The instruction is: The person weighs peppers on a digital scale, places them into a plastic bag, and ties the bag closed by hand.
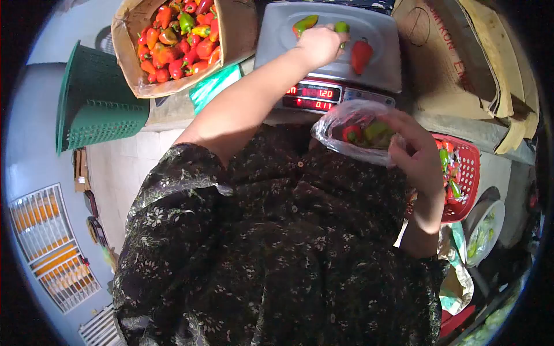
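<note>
Left hand [321, 49]: being held over the scale pan [382, 26], top centre of the frame, with the fingers curled nearly closed around a green pepper [341, 27].
Right hand [420, 151]: being curled round the edge of a plastic bag [332, 124], right of centre; thumb and fingers are being kept slightly apart, and how firmly the film is being pinched cannot be told.
Loose peppers: a red pepper [362, 56] is being supported by the pan right of the left hand, a green-and-red pepper [306, 24] to its left; whether the latter is being touched cannot be told.
Bagged peppers [351, 134]: being enclosed in the clear film, red and green together.
Good handling: a light grip is probably being called for, so that the flesh is not being bruised; the thin film is likely being served best by a wide mouth, clear of stems.
Display [314, 92]: being lit with red digits below the pan.
Surface: the pan is being flanked by a pepper-filled carton [124, 55], upper left, and a brown cardboard box [435, 43], upper right.
Room: pale floor tiles [138, 158] are being partly hidden by a green basket [104, 118] at left; a red basket [471, 173] is being seen at right.
</note>
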A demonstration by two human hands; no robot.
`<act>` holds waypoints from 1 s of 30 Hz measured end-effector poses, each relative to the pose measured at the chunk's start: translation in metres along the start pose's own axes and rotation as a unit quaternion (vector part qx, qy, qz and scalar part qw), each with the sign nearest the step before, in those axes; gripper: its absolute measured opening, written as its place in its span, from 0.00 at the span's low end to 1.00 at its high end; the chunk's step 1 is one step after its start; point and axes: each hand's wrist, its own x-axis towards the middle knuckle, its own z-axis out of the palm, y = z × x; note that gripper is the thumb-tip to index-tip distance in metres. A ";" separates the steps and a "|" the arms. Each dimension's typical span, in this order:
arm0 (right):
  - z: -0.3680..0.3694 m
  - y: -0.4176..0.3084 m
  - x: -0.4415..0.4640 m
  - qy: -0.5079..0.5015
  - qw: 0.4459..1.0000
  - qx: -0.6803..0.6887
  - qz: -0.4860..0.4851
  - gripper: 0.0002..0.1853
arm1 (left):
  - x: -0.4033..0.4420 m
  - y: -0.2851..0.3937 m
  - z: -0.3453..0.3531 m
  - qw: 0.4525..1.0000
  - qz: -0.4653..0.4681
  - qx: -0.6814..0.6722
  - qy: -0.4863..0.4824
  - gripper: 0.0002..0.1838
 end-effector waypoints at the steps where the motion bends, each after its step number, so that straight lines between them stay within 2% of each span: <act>1: 0.001 0.002 0.000 0.003 1.000 -0.018 -0.008 0.27 | 0.001 -0.003 0.004 1.000 0.012 0.005 0.007 0.18; 4: 0.003 0.012 0.000 0.006 0.999 -0.037 -0.027 0.27 | 0.004 -0.008 0.005 0.991 0.017 -0.071 0.115 0.16; 7: 0.003 0.014 -0.001 0.006 1.000 -0.012 -0.028 0.28 | 0.001 -0.008 -0.024 0.974 0.057 -0.139 0.169 0.14; 8: 0.003 0.012 0.001 0.007 0.999 -0.020 -0.030 0.28 | -0.005 -0.005 -0.038 0.968 0.043 -0.150 0.197 0.12; 9: 0.003 0.010 0.003 0.007 0.999 -0.028 -0.033 0.29 | -0.018 0.009 -0.067 0.958 -0.059 -0.245 0.135 0.11; 11: 0.007 0.010 0.005 0.034 0.999 -0.003 -0.026 0.30 | -0.039 0.016 -0.091 0.867 -0.064 -0.455 0.190 0.11; 14: 0.013 0.020 0.012 0.055 0.997 -0.022 -0.052 0.31 | -0.080 0.044 -0.112 0.784 -0.110 -0.581 0.189 0.09; 15: 0.017 0.024 0.014 0.060 0.996 -0.033 -0.063 0.31 | -0.095 0.046 -0.110 0.823 -0.114 -0.546 0.105 0.08; 16: 0.021 0.028 0.016 0.064 0.994 -0.044 -0.074 0.32 | -0.104 0.056 -0.105 0.784 -0.112 -0.610 0.024 0.10; 17: 0.027 0.032 0.018 0.069 0.993 -0.051 -0.080 0.33 | -0.107 0.068 -0.102 0.788 -0.051 -0.613 -0.019 0.10; 18: 0.032 0.030 0.018 0.070 0.993 -0.055 -0.076 0.34 | -0.107 0.079 -0.109 0.857 -0.098 -0.490 -0.124 0.12; 19: 0.037 0.027 0.018 0.072 0.993 -0.059 -0.073 0.35 | -0.107 0.087 -0.101 0.865 -0.095 -0.472 -0.144 0.13; 20: 0.043 0.023 0.015 0.071 0.994 -0.061 -0.061 0.36 | -0.106 0.096 -0.099 0.828 -0.087 -0.526 -0.175 0.13; 21: 0.048 0.019 0.012 0.069 0.993 -0.071 -0.065 0.36 | -0.112 0.095 -0.060 0.825 -0.089 -0.512 -0.225 0.15; 22: 0.053 0.016 0.010 0.068 0.992 -0.082 -0.070 0.36 | -0.108 0.099 -0.060 0.849 -0.078 -0.422 -0.309 0.13; 24: 0.064 0.017 0.005 0.063 0.985 -0.119 -0.109 0.36 | -0.102 0.093 -0.009 0.894 0.113 -0.339 -0.269 0.16; 26: 0.071 0.012 0.003 0.039 0.986 -0.118 -0.112 0.35 | -0.093 0.096 0.002 0.813 -0.039 -0.464 -0.350 0.14; 27: 0.072 0.012 0.003 0.026 0.986 -0.117 -0.114 0.35 | -0.094 0.097 -0.001 0.694 -0.185 -0.601 -0.351 0.14; 28: 0.070 0.020 0.004 0.041 0.981 -0.142 -0.126 0.34 | -0.095 0.099 -0.004 0.537 -0.322 -0.705 -0.333 0.14; 30: 0.067 0.043 0.005 0.068 0.969 -0.188 -0.148 0.34 | -0.091 0.105 -0.014 0.506 -0.330 -0.749 -0.273 0.13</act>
